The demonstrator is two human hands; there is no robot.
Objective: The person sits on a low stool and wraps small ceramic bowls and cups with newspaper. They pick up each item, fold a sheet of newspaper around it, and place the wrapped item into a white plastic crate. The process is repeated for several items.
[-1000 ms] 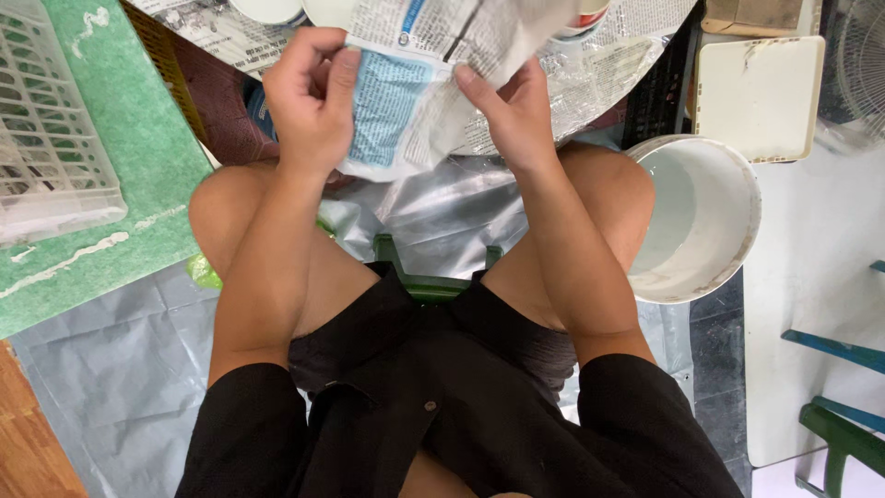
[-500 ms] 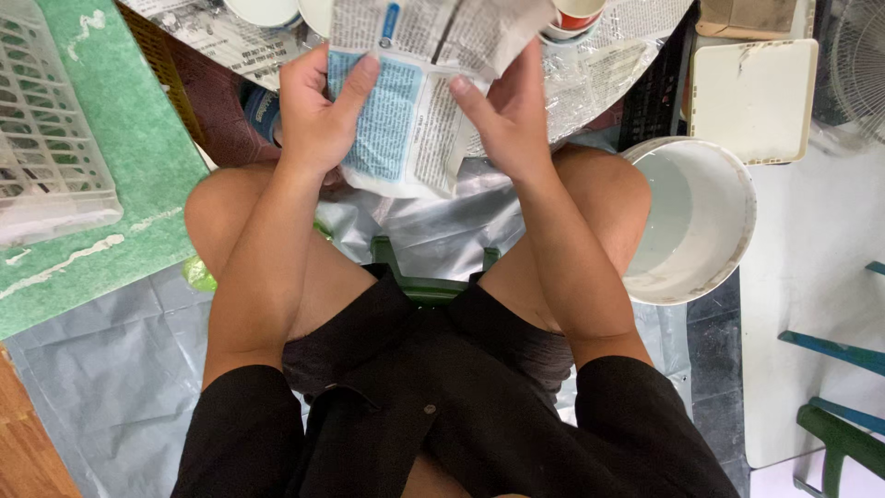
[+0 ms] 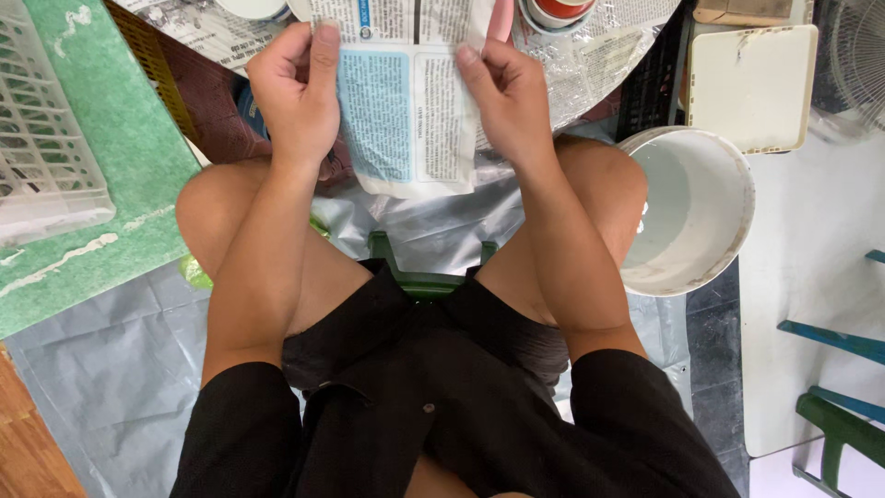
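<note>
I am seated, looking down past my knees. Both hands hold one strip of newspaper (image 3: 406, 120) stretched flat between them. My left hand (image 3: 297, 92) pinches its left edge with the thumb on top. My right hand (image 3: 505, 97) pinches its right edge. The strip has a pale blue printed panel on the left and a white column on the right. It hangs above a low table (image 3: 599, 55) covered in more newspaper, where bowls and a red-rimmed cup (image 3: 553, 11) stand at the top edge, partly cut off.
A white bucket (image 3: 687, 207) with pale liquid stands by my right knee, a cream square lid (image 3: 751, 88) behind it. A white plastic crate (image 3: 41, 138) rests on a green mat (image 3: 111, 184) at left. Grey plastic sheeting (image 3: 101, 387) covers the floor. A fan (image 3: 853, 65) is at far right.
The crumpled newspaper piece has been pulled flat and squared up between both hands, and the hands have spread apart to its two edges.
</note>
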